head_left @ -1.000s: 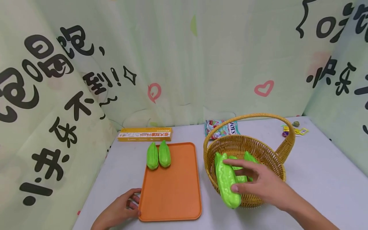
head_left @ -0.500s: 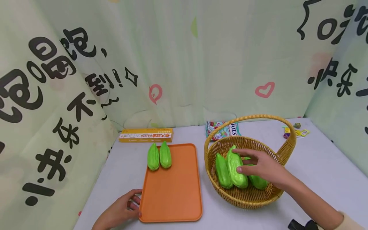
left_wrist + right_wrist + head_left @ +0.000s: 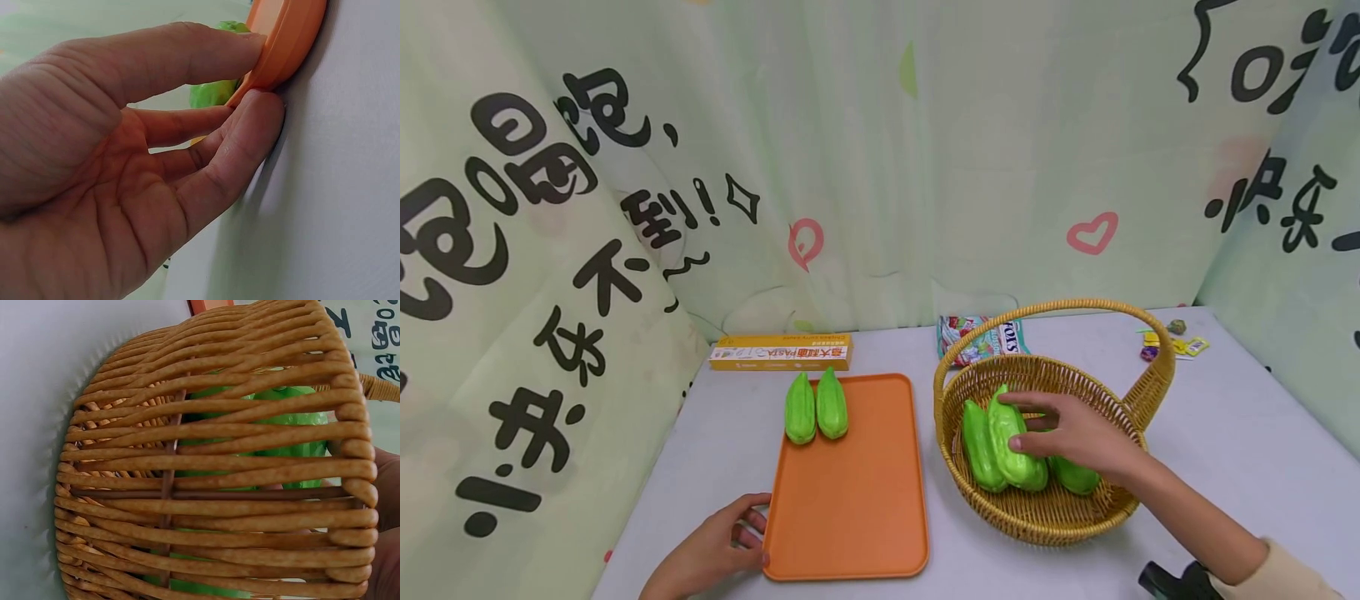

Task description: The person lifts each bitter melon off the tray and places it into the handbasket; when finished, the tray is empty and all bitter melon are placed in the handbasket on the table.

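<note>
right hand grips the middle green gourd inside the wicker basket; lift it clear of the rim. left hand pinches the orange tray corner, steadying it.

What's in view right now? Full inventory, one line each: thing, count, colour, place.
tray: 1, orange, on the table, left of the basket
gourds on the tray: 2, green, side by side at its far edge
basket: 1, tan wicker with a hoop handle, right of the tray
gourds in the basket: 3 visible, green, lying inside
box: 1, yellow, behind the tray
candy bag: 1, multicoloured, behind the basket
small wrappers: a few, yellow and purple, far right of the table
table: 1, light grey
left hand: 1, pinches the tray's near left corner
right hand: 1, in the basket, grips the middle gourd
</note>
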Motion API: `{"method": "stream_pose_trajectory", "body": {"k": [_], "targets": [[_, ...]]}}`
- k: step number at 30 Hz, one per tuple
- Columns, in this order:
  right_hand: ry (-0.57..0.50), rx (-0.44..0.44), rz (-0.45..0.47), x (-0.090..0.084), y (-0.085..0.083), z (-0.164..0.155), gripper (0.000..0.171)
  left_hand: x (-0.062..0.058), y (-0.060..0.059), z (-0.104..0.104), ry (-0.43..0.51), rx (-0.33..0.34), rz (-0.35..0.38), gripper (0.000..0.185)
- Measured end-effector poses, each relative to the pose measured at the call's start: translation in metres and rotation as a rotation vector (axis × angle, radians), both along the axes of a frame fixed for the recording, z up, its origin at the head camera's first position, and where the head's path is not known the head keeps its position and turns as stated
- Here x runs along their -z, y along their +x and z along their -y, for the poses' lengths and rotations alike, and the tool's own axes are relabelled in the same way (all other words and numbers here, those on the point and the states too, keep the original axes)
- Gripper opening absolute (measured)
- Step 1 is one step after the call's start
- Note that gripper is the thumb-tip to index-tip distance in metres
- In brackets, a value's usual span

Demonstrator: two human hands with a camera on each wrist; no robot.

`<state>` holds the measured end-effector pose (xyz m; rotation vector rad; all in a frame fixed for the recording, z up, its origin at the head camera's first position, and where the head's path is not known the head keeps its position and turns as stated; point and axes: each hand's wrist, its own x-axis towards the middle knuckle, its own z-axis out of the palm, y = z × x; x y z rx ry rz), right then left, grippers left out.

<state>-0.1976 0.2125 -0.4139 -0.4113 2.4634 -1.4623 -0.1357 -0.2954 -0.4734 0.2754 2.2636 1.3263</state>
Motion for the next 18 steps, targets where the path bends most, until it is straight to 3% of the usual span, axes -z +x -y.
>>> {"method": "stream_pose_trajectory", "body": {"k": [18], "targets": [[0.063,-0.015,-0.026,-0.0007,-0.0015,0.0025,0.060,-0.0029,0.0020,-0.0015,-0.017,-0.017,0.001,0.073]]}}
